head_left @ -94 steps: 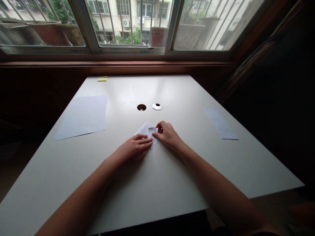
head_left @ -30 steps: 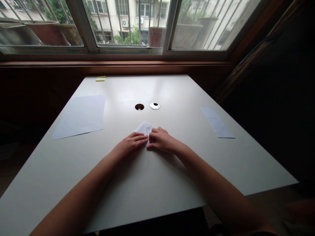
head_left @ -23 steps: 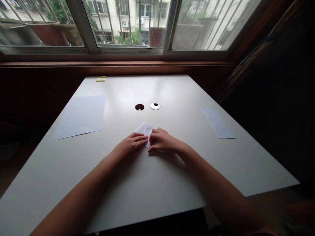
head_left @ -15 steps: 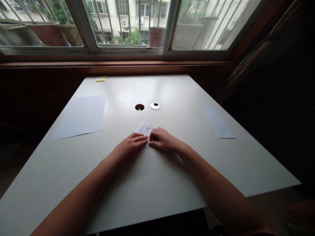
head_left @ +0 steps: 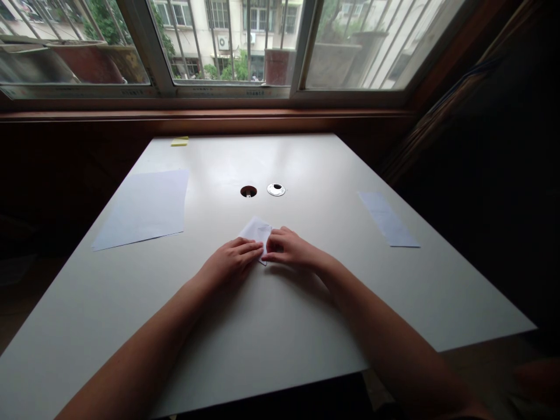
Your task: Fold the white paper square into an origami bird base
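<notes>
Right hand (head_left: 289,246) slid nearer, pinch unclear, left hand (head_left: 235,254) flat over paper (head_left: 254,228), hole (head_left: 249,191) beyond.

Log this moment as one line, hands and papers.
left hand: on folded paper | right hand: at its right side | large sheet: left on table | paper strip: right on table

I have one folded white paper (head_left: 254,228), creased, just below frame centre, corner pointing up, partly covered.
</notes>
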Action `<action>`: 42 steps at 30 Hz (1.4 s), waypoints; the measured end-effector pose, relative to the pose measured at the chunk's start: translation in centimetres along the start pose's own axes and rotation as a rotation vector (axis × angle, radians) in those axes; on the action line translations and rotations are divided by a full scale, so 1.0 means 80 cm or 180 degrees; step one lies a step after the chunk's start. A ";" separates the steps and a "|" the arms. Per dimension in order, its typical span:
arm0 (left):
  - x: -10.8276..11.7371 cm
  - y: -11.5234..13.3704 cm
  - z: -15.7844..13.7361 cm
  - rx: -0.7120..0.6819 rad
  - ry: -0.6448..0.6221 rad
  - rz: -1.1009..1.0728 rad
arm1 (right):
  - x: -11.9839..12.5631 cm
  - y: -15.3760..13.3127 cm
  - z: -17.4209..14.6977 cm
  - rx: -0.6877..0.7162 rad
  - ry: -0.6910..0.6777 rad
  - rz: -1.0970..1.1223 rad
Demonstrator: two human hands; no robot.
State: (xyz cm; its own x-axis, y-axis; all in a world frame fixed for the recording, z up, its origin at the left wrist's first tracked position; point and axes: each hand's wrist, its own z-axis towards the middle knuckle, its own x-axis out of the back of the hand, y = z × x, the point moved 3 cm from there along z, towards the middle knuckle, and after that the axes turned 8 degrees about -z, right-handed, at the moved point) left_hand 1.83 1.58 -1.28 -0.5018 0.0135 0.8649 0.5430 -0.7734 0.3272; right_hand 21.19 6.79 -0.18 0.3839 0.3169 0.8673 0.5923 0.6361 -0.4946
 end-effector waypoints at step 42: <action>0.015 0.000 0.003 0.0700 -0.0233 0.0613 | -0.007 0.016 0.002 -0.0492 0.0676 -0.1489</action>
State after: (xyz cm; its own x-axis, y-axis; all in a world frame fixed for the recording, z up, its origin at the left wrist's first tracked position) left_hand 1.43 1.73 -0.14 -0.3298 -0.0683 0.9416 0.7604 -0.6103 0.2220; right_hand 21.62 7.58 -1.27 0.1793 -0.1352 0.9745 0.8258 0.5590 -0.0744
